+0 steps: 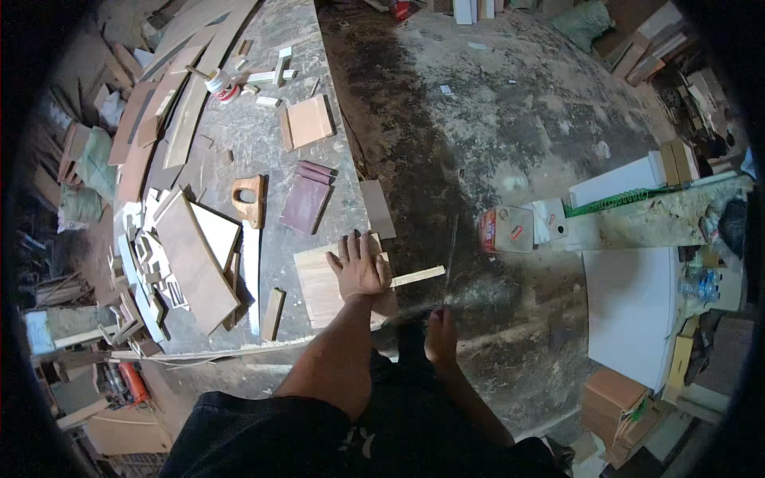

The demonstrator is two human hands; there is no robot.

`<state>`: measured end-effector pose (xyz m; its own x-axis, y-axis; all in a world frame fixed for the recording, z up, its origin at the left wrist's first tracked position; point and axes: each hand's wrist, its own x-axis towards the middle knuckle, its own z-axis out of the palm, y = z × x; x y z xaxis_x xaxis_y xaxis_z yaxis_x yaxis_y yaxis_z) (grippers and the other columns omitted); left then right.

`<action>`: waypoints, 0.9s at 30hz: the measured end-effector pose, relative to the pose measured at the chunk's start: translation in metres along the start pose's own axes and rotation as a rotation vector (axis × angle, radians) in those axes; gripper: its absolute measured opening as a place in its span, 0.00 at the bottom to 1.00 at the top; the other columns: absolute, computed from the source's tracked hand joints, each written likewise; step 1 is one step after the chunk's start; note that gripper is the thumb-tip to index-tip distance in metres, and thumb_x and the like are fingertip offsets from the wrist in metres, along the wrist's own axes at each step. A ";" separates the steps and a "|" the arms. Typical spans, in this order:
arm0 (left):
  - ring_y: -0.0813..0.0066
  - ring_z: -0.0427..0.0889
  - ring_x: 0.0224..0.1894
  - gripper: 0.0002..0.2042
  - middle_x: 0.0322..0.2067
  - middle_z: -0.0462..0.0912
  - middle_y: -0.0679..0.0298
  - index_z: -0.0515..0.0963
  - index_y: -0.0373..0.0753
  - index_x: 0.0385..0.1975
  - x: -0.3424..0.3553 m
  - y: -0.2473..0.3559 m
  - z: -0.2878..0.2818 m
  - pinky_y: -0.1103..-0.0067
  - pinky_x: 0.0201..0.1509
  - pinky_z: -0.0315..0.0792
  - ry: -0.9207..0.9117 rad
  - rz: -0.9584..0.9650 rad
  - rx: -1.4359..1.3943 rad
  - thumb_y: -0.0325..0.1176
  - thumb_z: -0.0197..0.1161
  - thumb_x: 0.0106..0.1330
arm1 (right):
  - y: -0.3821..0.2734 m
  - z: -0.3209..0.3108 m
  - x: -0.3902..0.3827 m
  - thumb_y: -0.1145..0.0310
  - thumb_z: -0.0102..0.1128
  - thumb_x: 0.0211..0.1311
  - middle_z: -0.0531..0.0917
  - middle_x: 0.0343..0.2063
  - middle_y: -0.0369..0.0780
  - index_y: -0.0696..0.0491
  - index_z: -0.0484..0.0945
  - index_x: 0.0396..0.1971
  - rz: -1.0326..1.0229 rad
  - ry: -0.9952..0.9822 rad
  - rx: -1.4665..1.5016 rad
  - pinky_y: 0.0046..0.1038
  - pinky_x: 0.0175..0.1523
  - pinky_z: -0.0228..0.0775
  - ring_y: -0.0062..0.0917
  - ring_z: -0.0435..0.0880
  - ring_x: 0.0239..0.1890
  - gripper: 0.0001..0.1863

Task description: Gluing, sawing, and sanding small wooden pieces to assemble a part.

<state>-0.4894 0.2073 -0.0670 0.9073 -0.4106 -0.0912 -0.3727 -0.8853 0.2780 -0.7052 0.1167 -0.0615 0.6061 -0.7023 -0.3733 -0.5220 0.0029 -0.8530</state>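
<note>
My left hand (358,267) lies flat, fingers spread, on a light plywood board (317,283) at the workbench's right edge. A thin pale wood strip (418,276) sticks out past the board, its inner end beside that hand. My right hand (440,334) is closed on a thin, motion-blurred blade-like tool (451,251) rising off the bench's edge; its exact kind is unclear. A wooden-handled saw (249,251) lies left of the board, near a short wood block (275,311). Dark maroon pieces (307,203) lie above the board.
The bench (207,342) holds plywood sheets and offcuts (195,271), a small wooden piece (307,119) and a glue-like container (223,88). To the right stand a cluttered pale ledge (629,223), a white panel (629,315) and a wooden box (610,398). More timber piles line both sides.
</note>
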 end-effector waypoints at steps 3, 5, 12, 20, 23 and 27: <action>0.45 0.48 0.76 0.36 0.73 0.56 0.51 0.57 0.43 0.73 0.001 0.003 -0.003 0.38 0.73 0.35 -0.018 0.000 0.003 0.49 0.48 0.64 | -0.053 0.011 0.003 0.56 0.43 0.78 0.81 0.37 0.53 0.60 0.71 0.50 -0.212 -0.054 -0.149 0.43 0.44 0.73 0.50 0.82 0.38 0.20; 0.46 0.47 0.77 0.36 0.73 0.56 0.52 0.57 0.44 0.73 0.001 0.009 -0.007 0.39 0.74 0.35 -0.055 -0.010 -0.010 0.50 0.47 0.64 | -0.066 0.017 0.001 0.56 0.43 0.78 0.82 0.38 0.53 0.60 0.72 0.51 -0.315 -0.048 -0.131 0.44 0.46 0.73 0.52 0.82 0.40 0.21; 0.48 0.46 0.77 0.36 0.73 0.56 0.53 0.55 0.45 0.74 0.003 0.007 -0.001 0.39 0.74 0.35 -0.047 -0.017 0.003 0.51 0.48 0.65 | -0.062 0.041 -0.001 0.63 0.47 0.73 0.82 0.38 0.56 0.56 0.66 0.61 -0.233 -0.035 -0.305 0.50 0.44 0.73 0.56 0.82 0.40 0.20; 0.49 0.46 0.77 0.35 0.74 0.55 0.54 0.56 0.45 0.73 0.000 0.008 -0.009 0.40 0.75 0.34 -0.075 -0.026 0.003 0.49 0.49 0.65 | -0.052 0.035 -0.005 0.65 0.46 0.72 0.82 0.33 0.58 0.51 0.64 0.65 -0.295 -0.077 -0.243 0.52 0.39 0.71 0.59 0.80 0.34 0.23; 0.50 0.45 0.78 0.35 0.75 0.54 0.56 0.56 0.46 0.73 0.000 0.006 -0.013 0.40 0.75 0.33 -0.083 -0.042 0.011 0.49 0.49 0.65 | -0.065 0.034 -0.003 0.67 0.46 0.72 0.82 0.34 0.58 0.47 0.61 0.70 -0.377 -0.142 -0.175 0.52 0.38 0.71 0.57 0.81 0.33 0.27; 0.50 0.44 0.78 0.36 0.74 0.54 0.55 0.56 0.46 0.74 0.001 0.006 -0.009 0.41 0.75 0.33 -0.074 -0.041 -0.002 0.49 0.50 0.65 | -0.055 0.050 -0.004 0.69 0.47 0.70 0.82 0.37 0.57 0.43 0.61 0.71 -0.530 -0.047 -0.242 0.52 0.37 0.72 0.56 0.81 0.35 0.29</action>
<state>-0.4891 0.2042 -0.0565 0.9051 -0.3886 -0.1726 -0.3347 -0.9014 0.2745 -0.6491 0.1544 -0.0317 0.8450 -0.5313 0.0608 -0.2593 -0.5065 -0.8223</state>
